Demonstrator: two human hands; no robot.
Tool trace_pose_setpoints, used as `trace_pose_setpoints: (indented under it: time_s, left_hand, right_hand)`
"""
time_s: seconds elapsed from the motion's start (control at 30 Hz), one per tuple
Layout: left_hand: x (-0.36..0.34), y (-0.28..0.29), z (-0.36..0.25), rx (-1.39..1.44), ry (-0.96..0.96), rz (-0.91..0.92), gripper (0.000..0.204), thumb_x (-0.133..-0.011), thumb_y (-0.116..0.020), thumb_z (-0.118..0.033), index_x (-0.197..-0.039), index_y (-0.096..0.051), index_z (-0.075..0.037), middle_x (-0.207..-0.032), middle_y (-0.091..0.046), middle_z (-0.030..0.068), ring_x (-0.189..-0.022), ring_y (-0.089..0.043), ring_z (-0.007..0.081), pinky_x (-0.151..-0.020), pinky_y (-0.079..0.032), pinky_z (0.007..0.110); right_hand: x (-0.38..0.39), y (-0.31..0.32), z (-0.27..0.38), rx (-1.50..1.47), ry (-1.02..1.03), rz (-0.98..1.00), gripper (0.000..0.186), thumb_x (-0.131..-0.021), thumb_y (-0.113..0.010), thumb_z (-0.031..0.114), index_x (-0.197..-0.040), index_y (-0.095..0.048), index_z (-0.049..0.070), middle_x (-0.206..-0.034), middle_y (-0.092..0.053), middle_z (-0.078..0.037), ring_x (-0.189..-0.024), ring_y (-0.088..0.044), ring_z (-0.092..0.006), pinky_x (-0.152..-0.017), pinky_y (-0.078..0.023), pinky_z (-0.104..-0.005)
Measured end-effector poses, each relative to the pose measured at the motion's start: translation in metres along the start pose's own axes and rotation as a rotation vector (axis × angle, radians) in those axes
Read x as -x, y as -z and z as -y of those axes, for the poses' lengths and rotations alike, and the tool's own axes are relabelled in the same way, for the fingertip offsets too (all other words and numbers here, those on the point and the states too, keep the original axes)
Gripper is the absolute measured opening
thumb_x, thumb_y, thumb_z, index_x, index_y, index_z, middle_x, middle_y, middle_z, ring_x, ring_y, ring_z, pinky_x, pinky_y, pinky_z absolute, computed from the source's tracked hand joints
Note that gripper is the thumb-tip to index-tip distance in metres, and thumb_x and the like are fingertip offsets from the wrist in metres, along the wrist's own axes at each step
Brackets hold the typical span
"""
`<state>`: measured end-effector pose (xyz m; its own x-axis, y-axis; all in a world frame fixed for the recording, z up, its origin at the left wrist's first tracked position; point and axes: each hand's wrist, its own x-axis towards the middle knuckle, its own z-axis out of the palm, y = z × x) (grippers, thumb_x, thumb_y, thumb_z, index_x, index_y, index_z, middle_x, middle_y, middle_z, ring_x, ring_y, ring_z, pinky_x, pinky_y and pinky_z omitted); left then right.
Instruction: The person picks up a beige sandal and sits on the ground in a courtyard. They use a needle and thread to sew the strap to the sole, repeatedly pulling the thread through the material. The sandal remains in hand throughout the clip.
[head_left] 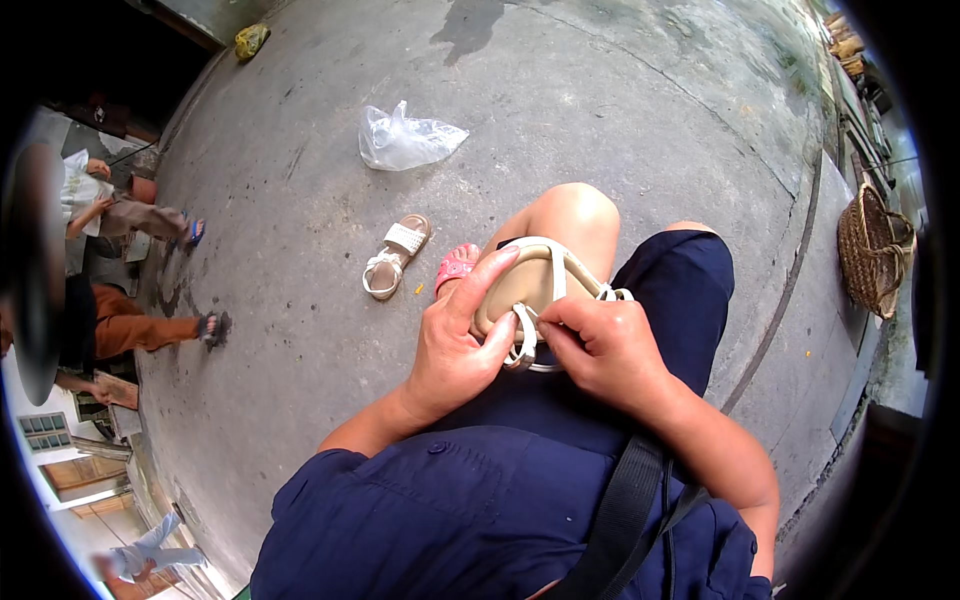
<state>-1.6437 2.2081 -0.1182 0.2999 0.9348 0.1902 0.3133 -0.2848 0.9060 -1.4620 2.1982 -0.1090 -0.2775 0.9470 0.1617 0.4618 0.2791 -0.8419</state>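
Note:
Above my lap I hold a white sandal with a tan insole. My left hand grips one end of it, the fingers along its outer edge and the thumb near a white strap. With thumb and forefinger my right hand pinches at that narrow strap beside the insole; the exact point of the pinch is partly hidden by the fingers. A second white sandal with a woven-looking band stands on the concrete, left of my knee. Next to it shows my foot in a pink shoe.
A clear plastic bag lies on the concrete ground ahead. A wicker basket stands at the right, near stacked wood. Several people are along the left side, one in orange trousers. A yellow bag lies at the far left.

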Motion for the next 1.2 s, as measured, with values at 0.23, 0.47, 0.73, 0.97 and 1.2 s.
trace_pose_setpoints:
  time_s: [0.23,0.47,0.73,0.97,1.2]
  left_hand:
    - [0.001,0.002,-0.002,-0.001,0.005,0.023,0.055,-0.079,-0.053,0.01,-0.131,-0.043,-0.005,-0.125,-0.053,0.0152,-0.115,-0.052,0.0221,-0.096,-0.042,0.032]
    - [0.002,0.002,-0.002,0.005,0.013,0.017,0.054,-0.079,-0.053,0.009,-0.131,-0.043,-0.005,-0.125,-0.052,0.0148,-0.115,-0.052,0.0221,-0.096,-0.042,0.032]
    - [0.005,0.004,-0.002,-0.006,0.063,0.057,0.054,-0.079,-0.053,0.009,-0.131,-0.042,-0.004,-0.127,-0.052,0.0162,-0.117,-0.051,0.023,-0.096,-0.042,0.032]
    - [0.005,0.003,-0.001,-0.021,0.006,0.046,0.053,-0.081,-0.05,0.009,-0.133,-0.04,-0.001,-0.128,-0.051,0.0184,-0.117,-0.051,0.0242,-0.098,-0.041,0.032]
    - [0.006,0.0,-0.008,-0.053,0.016,-0.009,0.052,-0.083,-0.055,0.0,-0.133,-0.04,0.001,-0.126,-0.052,0.0208,-0.117,-0.051,0.0282,-0.097,-0.04,0.035]
  right_hand:
    - [-0.002,-0.006,0.0,0.013,0.015,0.023,0.005,-0.079,-0.061,0.009,-0.081,-0.063,0.006,-0.066,-0.062,-0.014,-0.061,-0.063,-0.0308,-0.054,-0.049,-0.0397]
    - [-0.001,-0.006,0.0,-0.006,0.005,0.021,0.005,-0.078,-0.061,0.009,-0.08,-0.063,0.005,-0.065,-0.062,-0.014,-0.06,-0.063,-0.0312,-0.054,-0.049,-0.0402]
    - [-0.004,-0.005,-0.001,-0.013,-0.001,0.066,0.008,-0.078,-0.061,0.009,-0.082,-0.066,0.006,-0.067,-0.063,-0.015,-0.061,-0.062,-0.0328,-0.055,-0.049,-0.0407]
    - [-0.002,-0.017,-0.004,0.136,0.14,-0.01,0.008,-0.074,-0.059,0.005,-0.079,-0.054,0.004,-0.059,-0.058,-0.014,-0.056,-0.061,-0.0317,-0.051,-0.047,-0.0416]
    - [-0.003,-0.017,-0.005,0.26,0.258,-0.113,0.013,-0.068,-0.061,0.003,-0.077,-0.051,0.004,-0.056,-0.055,-0.012,-0.052,-0.058,-0.0304,-0.046,-0.045,-0.0404]
